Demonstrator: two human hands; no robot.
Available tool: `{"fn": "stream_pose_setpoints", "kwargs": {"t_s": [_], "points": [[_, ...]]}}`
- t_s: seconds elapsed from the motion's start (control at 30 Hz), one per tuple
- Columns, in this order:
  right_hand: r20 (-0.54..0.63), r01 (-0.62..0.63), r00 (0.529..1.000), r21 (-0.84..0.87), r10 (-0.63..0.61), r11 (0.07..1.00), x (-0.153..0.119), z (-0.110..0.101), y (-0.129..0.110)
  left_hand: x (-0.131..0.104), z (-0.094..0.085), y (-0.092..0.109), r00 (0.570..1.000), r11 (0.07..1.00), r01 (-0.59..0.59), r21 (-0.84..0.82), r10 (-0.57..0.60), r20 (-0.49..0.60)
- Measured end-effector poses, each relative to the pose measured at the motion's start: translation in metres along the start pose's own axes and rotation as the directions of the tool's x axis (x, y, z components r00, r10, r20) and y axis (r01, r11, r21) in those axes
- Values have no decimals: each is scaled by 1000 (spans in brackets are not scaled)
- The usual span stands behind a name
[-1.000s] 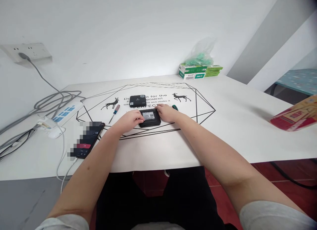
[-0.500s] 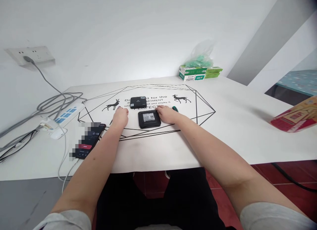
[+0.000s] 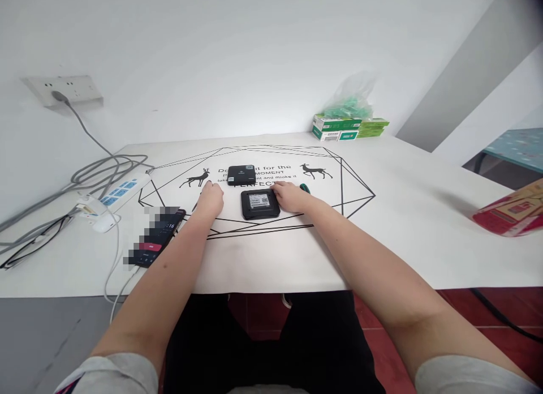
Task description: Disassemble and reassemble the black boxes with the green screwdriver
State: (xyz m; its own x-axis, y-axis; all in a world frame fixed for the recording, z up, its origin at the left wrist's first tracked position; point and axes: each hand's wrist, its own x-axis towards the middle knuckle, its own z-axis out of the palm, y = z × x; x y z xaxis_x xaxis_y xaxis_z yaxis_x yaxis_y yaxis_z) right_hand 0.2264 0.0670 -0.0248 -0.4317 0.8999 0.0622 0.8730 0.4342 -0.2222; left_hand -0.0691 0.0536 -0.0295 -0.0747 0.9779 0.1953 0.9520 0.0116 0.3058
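A flat black square device point(image 3: 260, 205) lies on the printed white mat, a white label with print facing up. My right hand point(image 3: 291, 196) is at its right side, fingers curled against the edge and far corner. Just behind that hand a green handle-like thing point(image 3: 304, 188) shows, mostly hidden. My left hand point(image 3: 211, 198) is closed and rests on the mat left of the device, apart from it. Small dark bits show by its fingers; what it holds is hidden. Farther back lies a second black square piece point(image 3: 241, 175) with a small logo and stickers.
A phone point(image 3: 163, 238) lies beside my left forearm with a white cable. A power strip point(image 3: 121, 196) and coiled grey cables point(image 3: 102, 170) are at the left. Green-and-white boxes point(image 3: 337, 127) under a plastic bag point(image 3: 350, 102) stand by the wall. A red package point(image 3: 511, 215) is at the right.
The whole view has shifted slightly, so things appear a little farther right. Both hands and the black pieces keep about the same places on the mat.
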Motion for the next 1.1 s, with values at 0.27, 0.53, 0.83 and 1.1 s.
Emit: {"fn": "stream_pose_setpoints", "kwargs": {"t_s": [0.27,0.53,0.83,1.1], "points": [[-418,96,908,251,18,963,-4,-13,-22,-8,-9,32,982,960,-186,-209,188,-8],[-452,388,875,440,-173,810,-16,-9,-63,-24,-12,52,936,803,-315,-506,350,-26],[-406,352,900,464,-158,813,-15,-11,-62,-26,-11,53,963,632,-125,-765,262,60],[-403,283,896,197,-185,939,-8,-13,-50,-23,-8,49,970,568,-61,-821,227,86]]}}
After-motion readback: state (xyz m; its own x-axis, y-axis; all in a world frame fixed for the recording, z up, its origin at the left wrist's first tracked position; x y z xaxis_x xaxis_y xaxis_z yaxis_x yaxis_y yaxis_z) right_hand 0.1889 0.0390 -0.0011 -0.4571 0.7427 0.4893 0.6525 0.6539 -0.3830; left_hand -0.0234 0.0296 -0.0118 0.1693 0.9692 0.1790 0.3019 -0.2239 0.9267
